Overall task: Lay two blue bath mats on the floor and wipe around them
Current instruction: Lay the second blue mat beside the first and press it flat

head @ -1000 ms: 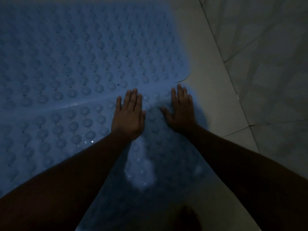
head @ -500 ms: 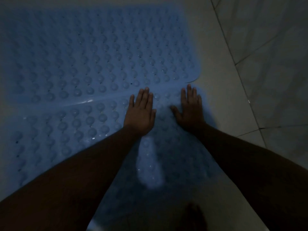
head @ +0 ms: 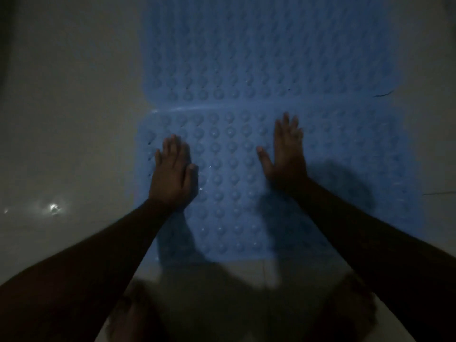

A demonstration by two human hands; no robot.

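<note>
While both arms reach forward, the left hand point(head: 172, 174) lies flat on the near mat point(head: 227, 193), with its fingers straight and close together. The right hand point(head: 286, 154) lies flat on the same mat, a bit farther away, with its fingers straight and its thumb spread out to the left. Neither hand holds anything. Rows of round bumps show between the hands. The near mat is blue and lies on the floor point(head: 69, 119). Its far edge meets the far mat point(head: 246, 58), also blue and bumpy, along a pale line. A shiny spot point(head: 53, 207) glints on the floor to the left. Bare feet point(head: 133, 314) show dimly, nearest of all.
</note>
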